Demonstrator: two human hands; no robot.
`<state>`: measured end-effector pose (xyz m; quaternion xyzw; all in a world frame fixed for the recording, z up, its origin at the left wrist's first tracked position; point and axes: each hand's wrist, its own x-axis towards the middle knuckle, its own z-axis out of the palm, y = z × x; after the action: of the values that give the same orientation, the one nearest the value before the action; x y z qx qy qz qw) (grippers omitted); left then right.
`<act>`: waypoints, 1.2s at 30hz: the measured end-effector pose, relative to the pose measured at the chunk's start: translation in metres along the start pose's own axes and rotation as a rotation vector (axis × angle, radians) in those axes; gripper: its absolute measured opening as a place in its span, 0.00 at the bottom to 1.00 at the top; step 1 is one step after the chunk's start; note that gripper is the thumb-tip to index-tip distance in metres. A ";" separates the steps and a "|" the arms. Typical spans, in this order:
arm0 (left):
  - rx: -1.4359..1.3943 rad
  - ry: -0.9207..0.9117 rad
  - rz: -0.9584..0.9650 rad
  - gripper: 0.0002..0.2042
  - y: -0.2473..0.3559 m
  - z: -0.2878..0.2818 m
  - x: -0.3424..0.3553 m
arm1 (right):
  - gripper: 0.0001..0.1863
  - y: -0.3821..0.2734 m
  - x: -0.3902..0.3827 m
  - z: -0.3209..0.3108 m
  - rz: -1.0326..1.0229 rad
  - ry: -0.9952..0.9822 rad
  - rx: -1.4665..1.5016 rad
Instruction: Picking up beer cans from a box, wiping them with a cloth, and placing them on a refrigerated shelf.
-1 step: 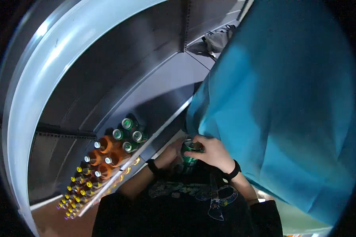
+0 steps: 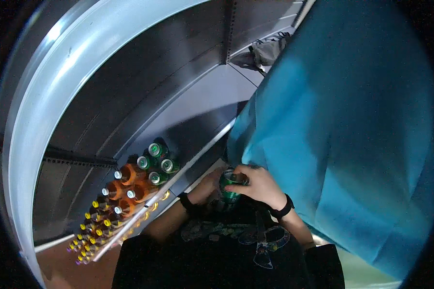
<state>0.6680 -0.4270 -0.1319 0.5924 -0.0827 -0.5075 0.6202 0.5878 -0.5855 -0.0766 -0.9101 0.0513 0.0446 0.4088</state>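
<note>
A green drink can (image 2: 230, 196) stands upright in front of my chest, gripped between both hands. My right hand (image 2: 261, 187) is closed around its upper right side, with the fingers over the rim. On the can's other side is my left hand (image 2: 208, 186), in shadow and curled against it; its fingertips are partly hidden. Black bands circle both wrists. To the left, several matching green cans (image 2: 155, 150) stand grouped on a grey shelf (image 2: 205, 98).
Beside those cans are several orange bottles (image 2: 115, 190) with white caps, then rows of small dark bottles (image 2: 95, 230) with yellow caps. A pale rail (image 2: 197, 156) edges the shelf. Blue-green cloth (image 2: 352, 135) hangs at right. A grey bag (image 2: 270, 50) lies at the far end.
</note>
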 end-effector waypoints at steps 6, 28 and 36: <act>-0.136 -0.028 0.089 0.16 -0.019 -0.017 0.017 | 0.23 0.020 0.032 -0.012 -0.164 -0.234 0.206; -0.353 0.335 0.068 0.18 -0.097 -0.005 -0.075 | 0.37 0.014 0.098 0.028 -0.228 -1.233 0.425; -0.517 0.379 0.210 0.15 -0.093 -0.026 -0.118 | 0.33 0.001 0.090 0.061 -0.225 -1.159 0.447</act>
<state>0.5814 -0.3041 -0.1571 0.4876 0.1048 -0.3258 0.8032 0.6742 -0.5458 -0.1283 -0.6305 -0.2663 0.4752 0.5528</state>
